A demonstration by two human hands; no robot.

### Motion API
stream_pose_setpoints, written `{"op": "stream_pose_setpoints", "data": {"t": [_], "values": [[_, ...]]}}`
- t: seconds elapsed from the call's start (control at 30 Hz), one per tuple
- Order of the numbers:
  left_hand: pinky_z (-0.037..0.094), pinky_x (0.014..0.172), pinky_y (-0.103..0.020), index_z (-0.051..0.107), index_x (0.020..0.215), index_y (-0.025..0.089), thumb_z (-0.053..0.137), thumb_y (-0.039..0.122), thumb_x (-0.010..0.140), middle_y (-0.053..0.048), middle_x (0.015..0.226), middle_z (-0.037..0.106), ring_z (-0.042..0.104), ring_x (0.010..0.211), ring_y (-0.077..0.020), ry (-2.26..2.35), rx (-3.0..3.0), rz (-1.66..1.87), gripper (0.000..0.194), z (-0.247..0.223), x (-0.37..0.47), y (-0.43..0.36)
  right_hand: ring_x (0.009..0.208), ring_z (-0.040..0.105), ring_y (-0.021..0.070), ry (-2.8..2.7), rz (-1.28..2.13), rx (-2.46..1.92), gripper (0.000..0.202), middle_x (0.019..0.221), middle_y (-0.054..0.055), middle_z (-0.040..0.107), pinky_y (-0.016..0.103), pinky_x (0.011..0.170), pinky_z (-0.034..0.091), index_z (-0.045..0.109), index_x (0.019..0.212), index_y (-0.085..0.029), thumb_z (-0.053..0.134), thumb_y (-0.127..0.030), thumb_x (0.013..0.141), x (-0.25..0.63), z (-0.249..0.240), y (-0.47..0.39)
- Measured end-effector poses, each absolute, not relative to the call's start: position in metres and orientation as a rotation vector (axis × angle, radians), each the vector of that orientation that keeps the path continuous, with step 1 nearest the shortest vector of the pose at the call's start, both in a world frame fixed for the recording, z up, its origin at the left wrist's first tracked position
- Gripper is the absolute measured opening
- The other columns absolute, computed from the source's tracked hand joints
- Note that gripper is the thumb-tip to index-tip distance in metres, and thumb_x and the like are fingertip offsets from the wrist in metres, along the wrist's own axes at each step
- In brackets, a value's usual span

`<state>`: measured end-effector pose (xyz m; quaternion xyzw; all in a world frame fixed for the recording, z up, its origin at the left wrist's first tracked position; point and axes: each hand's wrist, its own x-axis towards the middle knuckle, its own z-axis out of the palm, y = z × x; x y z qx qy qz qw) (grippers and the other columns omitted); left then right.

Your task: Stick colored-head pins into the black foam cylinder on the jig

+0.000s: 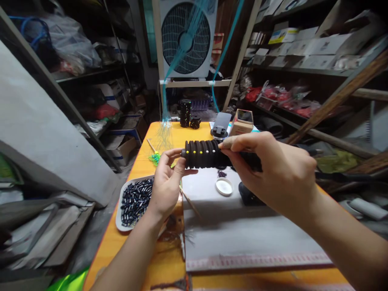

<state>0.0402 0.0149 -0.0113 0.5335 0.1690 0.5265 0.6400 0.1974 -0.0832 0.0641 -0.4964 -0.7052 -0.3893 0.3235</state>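
Observation:
Level above the table is a black ribbed cylinder (pixel 198 159) with a row of yellow and white dots along its near side. My left hand (pixel 168 180) grips its left end, thumb and fingers closed around the small knob there. My right hand (pixel 266 165) is at the right part of the cylinder, thumb and forefinger pinched against it beside the last white dot. Whatever sits between those fingertips is too small to make out. Below lie a small round white dish (pixel 224 186) and a dark tuft (pixel 222 174) on a white board (pixel 242 234).
A white tray (pixel 119 218) of shiny dark tubular pieces stands left on the yellow table (pixel 136 161). Stacked black rings (pixel 185 113), a phone stand (pixel 220 124) and a cardboard box (pixel 242 122) are at the back. Behind is a box fan (pixel 185 40) with blue streamers; loaded shelves flank both sides.

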Motion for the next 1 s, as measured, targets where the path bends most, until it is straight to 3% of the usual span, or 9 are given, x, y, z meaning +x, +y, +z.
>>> {"op": "stream_pose_setpoints", "data": {"t": [0.17, 0.3, 0.47, 0.57, 0.67, 0.7, 0.77, 0.83, 1.0], "values": [[0.064, 0.07, -0.027, 0.059, 0.104, 0.021, 0.064, 0.034, 0.09, -0.003, 0.106, 0.06, 0.065, 0.086, -0.0128, 0.382, 1.209, 1.218, 0.02, -0.011, 0.04, 0.014, 0.075, 0.07, 0.017, -1.953, -1.026, -1.293, 0.011, 0.078, 0.003, 0.071, 0.026, 0.067, 0.05, 0.059, 0.091, -0.014, 0.057, -0.003, 0.089, 0.197, 0.066, -0.084], [0.064, 0.068, -0.028, 0.06, 0.103, 0.022, 0.066, 0.035, 0.088, -0.003, 0.104, 0.061, 0.066, 0.085, -0.0143, 0.392, 1.196, 1.22, 0.021, -0.01, 0.04, 0.013, 0.072, 0.069, 0.0193, -2.029, -1.055, -1.318, 0.013, 0.082, 0.005, 0.072, 0.03, 0.059, 0.049, 0.059, 0.089, -0.016, 0.053, -0.004, 0.091, 0.196, 0.069, -0.087], [0.064, 0.068, -0.027, 0.06, 0.102, 0.022, 0.07, 0.039, 0.085, -0.002, 0.1, 0.062, 0.067, 0.086, -0.0149, 0.399, 1.188, 1.227, 0.026, -0.012, 0.041, 0.015, 0.07, 0.068, 0.0198, -2.09, -1.089, -1.331, 0.021, 0.07, 0.003, 0.068, 0.03, 0.055, 0.048, 0.06, 0.083, -0.018, 0.046, -0.006, 0.094, 0.193, 0.074, -0.085], [0.063, 0.067, -0.024, 0.06, 0.101, 0.023, 0.07, 0.039, 0.084, 0.0, 0.093, 0.061, 0.066, 0.085, -0.0136, 0.387, 1.194, 1.231, 0.025, -0.012, 0.041, 0.015, 0.089, 0.069, 0.0205, -2.161, -0.984, -1.305, 0.016, 0.093, 0.008, 0.073, 0.031, 0.074, 0.055, 0.06, 0.095, -0.015, 0.047, -0.006, 0.095, 0.199, 0.075, -0.095], [0.063, 0.067, -0.024, 0.06, 0.102, 0.023, 0.069, 0.036, 0.086, 0.0, 0.095, 0.061, 0.066, 0.083, -0.0125, 0.386, 1.196, 1.227, 0.023, -0.011, 0.041, 0.015, 0.116, 0.061, 0.021, -2.106, -0.721, -1.374, 0.024, 0.126, 0.011, 0.065, 0.033, 0.102, 0.047, 0.059, 0.114, -0.014, 0.054, -0.007, 0.092, 0.216, 0.062, -0.123], [0.063, 0.068, -0.024, 0.06, 0.102, 0.022, 0.068, 0.036, 0.087, -0.001, 0.097, 0.062, 0.066, 0.083, -0.0124, 0.386, 1.197, 1.227, 0.022, -0.011, 0.041, 0.014, 0.111, 0.063, 0.0185, -1.999, -0.644, -1.463, 0.024, 0.12, 0.007, 0.067, 0.03, 0.1, 0.047, 0.061, 0.113, -0.018, 0.057, -0.009, 0.092, 0.224, 0.053, -0.135], [0.064, 0.069, -0.025, 0.06, 0.102, 0.022, 0.067, 0.035, 0.087, -0.002, 0.1, 0.062, 0.066, 0.084, -0.0127, 0.386, 1.198, 1.23, 0.021, -0.011, 0.041, 0.013, 0.084, 0.068, 0.014, -2.002, -0.559, -1.639, 0.013, 0.098, 0.003, 0.069, 0.024, 0.075, 0.053, 0.064, 0.103, -0.02, 0.057, -0.015, 0.093, 0.242, 0.027, -0.158], [0.064, 0.071, -0.026, 0.06, 0.102, 0.021, 0.067, 0.035, 0.088, -0.003, 0.1, 0.062, 0.067, 0.086, -0.0137, 0.387, 1.2, 1.235, 0.021, -0.01, 0.04, 0.013, 0.07, 0.067, 0.0149, -2.007, -0.503, -1.815, 0.013, 0.089, 0.003, 0.068, 0.027, 0.061, 0.052, 0.066, 0.094, -0.019, 0.053, -0.02, 0.096, 0.26, -0.004, -0.174], [0.065, 0.073, -0.029, 0.059, 0.103, 0.021, 0.066, 0.035, 0.088, -0.003, 0.1, 0.062, 0.067, 0.086, -0.0144, 0.403, 1.211, 1.232, 0.022, -0.01, 0.041, 0.013, 0.074, 0.064, 0.0141, -1.853, -0.537, -2.092, 0.015, 0.088, 0.002, 0.065, 0.031, 0.067, 0.054, 0.065, 0.097, -0.015, 0.054, -0.025, 0.097, 0.29, -0.065, -0.183]]}}
